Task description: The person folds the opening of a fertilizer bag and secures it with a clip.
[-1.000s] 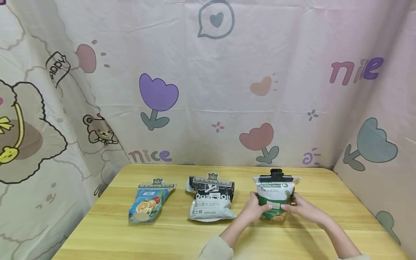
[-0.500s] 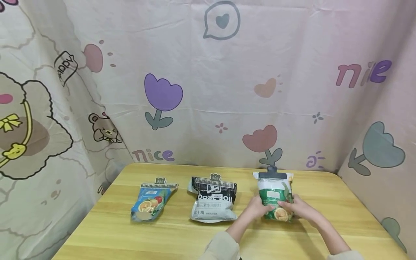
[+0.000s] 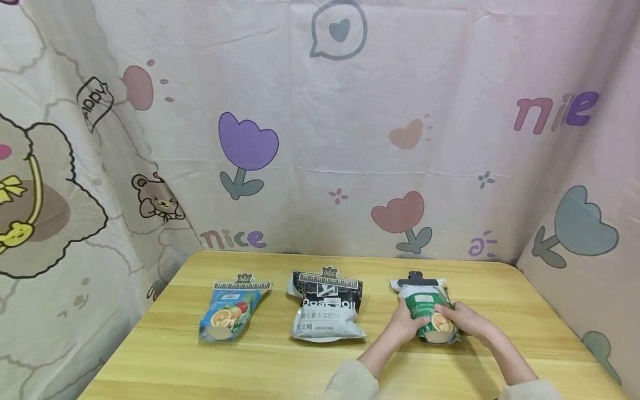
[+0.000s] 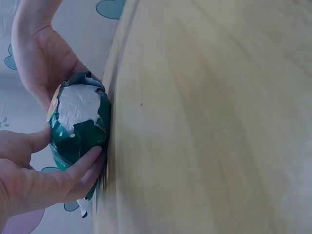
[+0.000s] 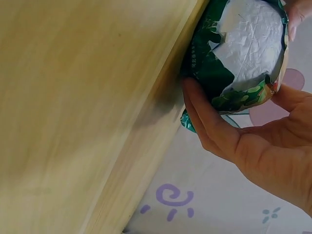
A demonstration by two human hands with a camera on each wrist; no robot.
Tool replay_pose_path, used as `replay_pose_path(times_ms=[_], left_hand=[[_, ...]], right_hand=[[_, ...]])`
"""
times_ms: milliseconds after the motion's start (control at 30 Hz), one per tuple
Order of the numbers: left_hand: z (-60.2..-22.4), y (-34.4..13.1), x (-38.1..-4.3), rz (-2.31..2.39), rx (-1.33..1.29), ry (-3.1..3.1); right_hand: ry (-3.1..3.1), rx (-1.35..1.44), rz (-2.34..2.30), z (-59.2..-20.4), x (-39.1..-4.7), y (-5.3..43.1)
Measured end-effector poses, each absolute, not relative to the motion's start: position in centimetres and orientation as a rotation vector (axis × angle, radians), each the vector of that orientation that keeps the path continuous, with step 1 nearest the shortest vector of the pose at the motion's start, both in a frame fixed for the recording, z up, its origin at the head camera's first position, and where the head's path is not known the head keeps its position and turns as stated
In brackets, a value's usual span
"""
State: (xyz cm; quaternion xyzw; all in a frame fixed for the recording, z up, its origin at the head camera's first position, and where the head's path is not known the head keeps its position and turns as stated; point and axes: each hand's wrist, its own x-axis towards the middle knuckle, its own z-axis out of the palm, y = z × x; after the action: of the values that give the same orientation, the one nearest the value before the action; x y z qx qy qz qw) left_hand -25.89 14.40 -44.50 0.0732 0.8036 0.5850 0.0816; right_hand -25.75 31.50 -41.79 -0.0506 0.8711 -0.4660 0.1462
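On the right of the table in the head view, both hands grip a green and white bag with an orange-slice picture. A black clip closes its top, which leans away toward the back. My left hand holds the bag's left side, thumb on the front. The right hand holds the opposite side, its thumb also on the front face. Both wrist views show the bag's silvery base, with fingers of the left hand and right hand around the sides, close to the tabletop.
Left of the held bag lies a black and white bag with a piano-key clip. Farther left is a blue fruit-print bag with a similar clip. A printed cloth hangs behind the wooden table.
The green and white bag has gone from nearly upright to tilted back, its clipped top now lower and its orange picture in fuller view. Both hands have kept hold. The other bags stay put.
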Motion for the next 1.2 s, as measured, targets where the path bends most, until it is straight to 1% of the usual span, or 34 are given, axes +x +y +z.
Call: replay_pose_path(times_ms=[167, 400, 900, 1200], left_hand=[[-44.45, 14.64, -26.10, 1.710, 0.207, 2.417], [-44.20, 14.57, -26.27, 1.647, 0.203, 2.461], [-44.35, 14.55, -26.43, 1.656, 0.202, 2.439], [-44.20, 14.48, -26.37, 1.657, 0.200, 2.429]], right_hand=[[2.508, -0.160, -1.347, -41.69, -25.98, 31.57], [2.550, -0.082, -1.330, -41.64, -26.20, 31.14], [2.526, -0.035, -1.337, -41.60, -26.44, 31.29], [2.527, -0.053, -1.334, -41.58, -26.62, 31.39]])
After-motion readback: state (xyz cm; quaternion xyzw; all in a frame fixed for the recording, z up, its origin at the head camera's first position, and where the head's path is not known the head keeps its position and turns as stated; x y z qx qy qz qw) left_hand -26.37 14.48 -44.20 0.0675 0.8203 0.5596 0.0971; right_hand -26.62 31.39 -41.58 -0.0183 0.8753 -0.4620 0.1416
